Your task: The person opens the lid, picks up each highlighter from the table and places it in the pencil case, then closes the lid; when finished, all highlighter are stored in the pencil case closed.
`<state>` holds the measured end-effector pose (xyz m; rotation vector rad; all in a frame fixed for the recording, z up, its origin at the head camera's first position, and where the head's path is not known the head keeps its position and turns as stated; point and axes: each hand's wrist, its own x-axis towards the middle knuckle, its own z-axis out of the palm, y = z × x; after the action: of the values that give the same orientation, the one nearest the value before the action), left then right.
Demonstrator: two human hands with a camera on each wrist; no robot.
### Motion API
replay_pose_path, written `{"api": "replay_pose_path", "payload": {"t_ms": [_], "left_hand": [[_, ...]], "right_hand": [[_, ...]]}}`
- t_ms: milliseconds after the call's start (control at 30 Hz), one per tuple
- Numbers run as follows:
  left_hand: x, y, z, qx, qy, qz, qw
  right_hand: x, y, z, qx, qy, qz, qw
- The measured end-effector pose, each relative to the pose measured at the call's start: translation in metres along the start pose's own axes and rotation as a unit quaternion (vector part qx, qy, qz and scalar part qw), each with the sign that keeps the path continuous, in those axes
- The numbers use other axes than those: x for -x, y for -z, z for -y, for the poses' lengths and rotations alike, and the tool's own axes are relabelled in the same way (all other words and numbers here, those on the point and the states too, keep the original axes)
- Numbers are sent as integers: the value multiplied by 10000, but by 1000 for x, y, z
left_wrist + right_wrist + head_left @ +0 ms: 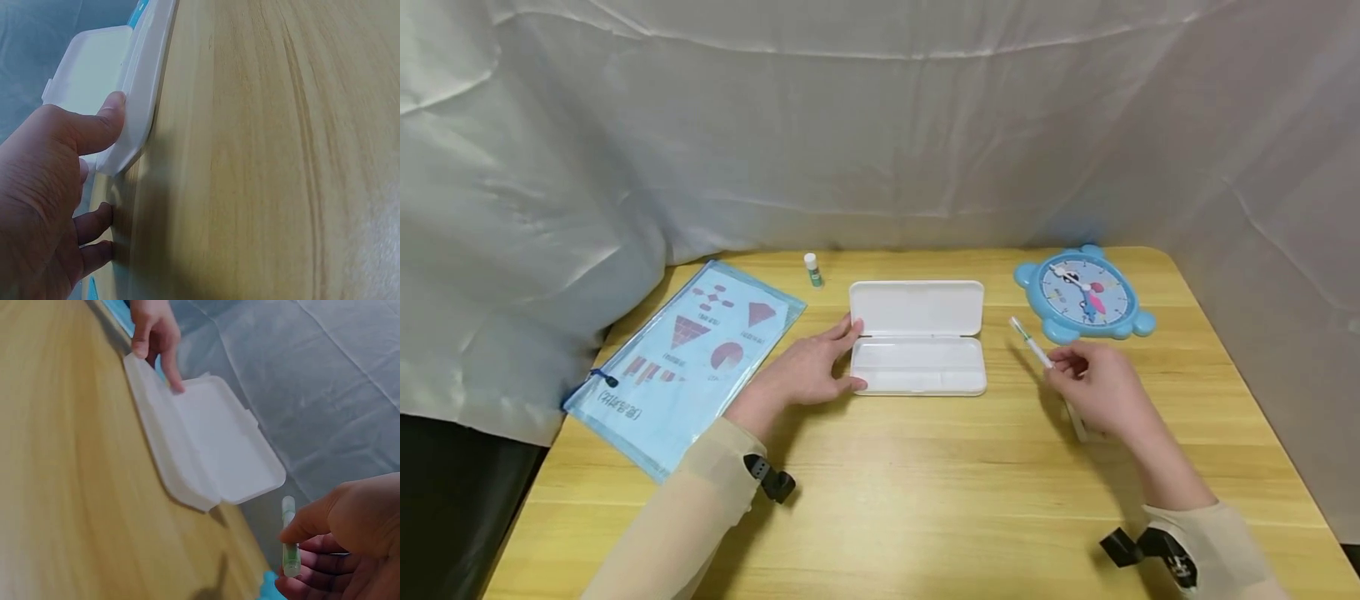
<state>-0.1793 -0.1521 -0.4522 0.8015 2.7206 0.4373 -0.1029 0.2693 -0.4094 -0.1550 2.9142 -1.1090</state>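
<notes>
A white pencil case (919, 367) lies on the table with its lid (917, 308) raised back and its inside bare. My left hand (811, 367) grips the case's left end, thumb at the near corner and index finger by the hinge. In the left wrist view that thumb (103, 128) presses against the case's side, while the lower fingers are loosely bent beside it. To the right of the case, my right hand (1097, 385) pinches a slim white pen (1030, 341) with green markings, held above the table, its far end pointing toward the case.
A blue toy clock (1086, 293) lies at the back right. Partly hidden beneath my right hand is a pale, cream-coloured object (1077, 423). A small white-capped glue stick (813, 271) stands behind the case. On the left lies a blue document folder (688, 358); grey cloth (880, 133) hangs behind the table.
</notes>
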Motion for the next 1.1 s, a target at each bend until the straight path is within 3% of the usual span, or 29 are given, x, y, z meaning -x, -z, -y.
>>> {"api": "replay_pose_path", "payload": {"t_ms": [300,867,1100], "left_hand": [[0,-1,0,-82,41,7,10000],[-1,-1,1,-3,42,46,10000],[-1,-2,2,34,3,0,10000]], "right_hand": [[-16,1,20,40,660,-334,9972],[-57,-39,52,-226,1537,140,9878],[-72,-58,60,-67,1602,541,9856]]}}
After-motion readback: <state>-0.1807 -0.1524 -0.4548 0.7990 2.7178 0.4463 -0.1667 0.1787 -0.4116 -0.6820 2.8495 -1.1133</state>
